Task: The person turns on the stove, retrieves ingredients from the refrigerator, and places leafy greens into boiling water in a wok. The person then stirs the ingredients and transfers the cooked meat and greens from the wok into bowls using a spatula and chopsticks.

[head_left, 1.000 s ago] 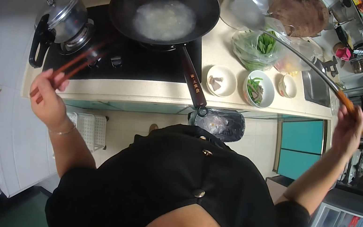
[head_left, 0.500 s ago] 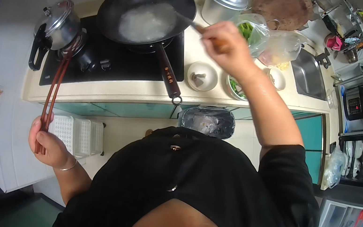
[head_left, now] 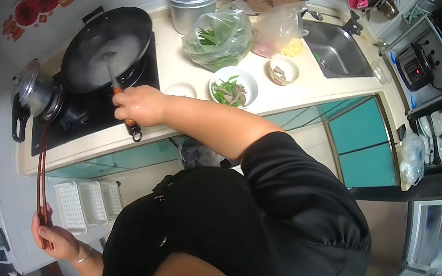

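Observation:
My right hand is closed around the wooden handle of a metal spatula. The spatula's head is inside the black wok, over cloudy, steaming liquid. My fist covers part of the wok's handle from view. At the lower left, my left hand grips a pair of long brown chopsticks, their tips pointing toward the stove. Beyond my right forearm stands a white bowl of green pepper pieces and greyish strips. A pale bowl is partly hidden behind that forearm.
A pressure cooker stands left of the wok on the black cooktop. Along the counter are a lidded pot, a bag of greens, another plastic bag, a small bowl and the sink. A lined bin sits below.
My view has swung right, so the scene shifts left and tilts. My right hand has brought the spatula from beside the wok's rim to inside it, while my left hand still holds the chopsticks.

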Demonstrator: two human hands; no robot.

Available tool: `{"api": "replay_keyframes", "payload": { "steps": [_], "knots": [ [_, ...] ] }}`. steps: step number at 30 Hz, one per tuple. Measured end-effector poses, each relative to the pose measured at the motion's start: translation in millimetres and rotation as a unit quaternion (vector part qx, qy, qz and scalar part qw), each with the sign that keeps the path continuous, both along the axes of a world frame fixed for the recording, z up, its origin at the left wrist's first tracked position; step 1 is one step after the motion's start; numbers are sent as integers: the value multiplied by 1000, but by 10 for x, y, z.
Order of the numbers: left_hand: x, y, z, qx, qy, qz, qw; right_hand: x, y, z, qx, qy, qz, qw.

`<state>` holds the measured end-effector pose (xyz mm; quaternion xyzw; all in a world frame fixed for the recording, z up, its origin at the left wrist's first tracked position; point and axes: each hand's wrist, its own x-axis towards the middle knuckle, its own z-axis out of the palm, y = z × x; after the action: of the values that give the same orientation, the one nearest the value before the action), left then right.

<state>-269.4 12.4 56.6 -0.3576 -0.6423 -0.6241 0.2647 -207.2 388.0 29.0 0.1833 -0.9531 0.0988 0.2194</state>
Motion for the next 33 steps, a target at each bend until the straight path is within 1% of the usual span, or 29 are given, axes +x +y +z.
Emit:
{"api": "replay_keyframes", "payload": {
  "steps": [2,4,8,12,14,16,18,20,21,23,24,26,27,28,30,31,32,33],
  "knots": [
    [146,40,47,2,-9,-17,1000,-7,30,-52,-7,4,-6,1000],
    [296,138,79,-10,-5,-40,999,-18,70,-102,-37,19,2,999],
    [502,422,181,-18,30,-99,994,-9,146,-99,-51,-4,-14,999],
    [546,694,248,-4,39,-152,988,-50,306,-246,-77,16,6,997],
    [450,792,231,11,39,-191,981,21,366,-275,-106,66,4,992],
    [392,942,206,29,28,-182,982,-1,409,-359,-136,56,-2,989],
    [350,1082,214,34,23,-213,976,88,398,-214,-120,15,-34,992],
    [276,1202,176,50,22,-243,969,122,379,-141,-138,-29,-67,988],
    [248,1264,181,54,28,-252,966,120,366,-153,-138,-31,-57,988],
    [212,1401,162,73,37,-280,956,210,377,-180,-143,-6,-143,979],
    [203,1464,130,77,34,-283,955,308,398,-178,-140,-9,-146,979],
    [245,1570,56,85,37,-300,949,609,390,-176,-203,1,-185,962],
    [282,1633,59,65,65,-302,949,827,376,-200,-224,0,-196,955],
    [330,1679,53,68,60,-307,947,1073,367,-212,-244,3,-207,947],
    [454,1801,51,0,22,-353,936,1614,341,-395,-321,-1,-254,912],
    [516,1877,40,-10,-8,-370,929,1912,340,-512,-322,-11,-293,900],
    [579,1986,3,-6,-9,-389,921,2223,343,-640,-322,-20,-332,887],
    [661,2104,-65,-16,-66,-396,916,2549,347,-792,-319,-35,-368,873]
  ]
}}
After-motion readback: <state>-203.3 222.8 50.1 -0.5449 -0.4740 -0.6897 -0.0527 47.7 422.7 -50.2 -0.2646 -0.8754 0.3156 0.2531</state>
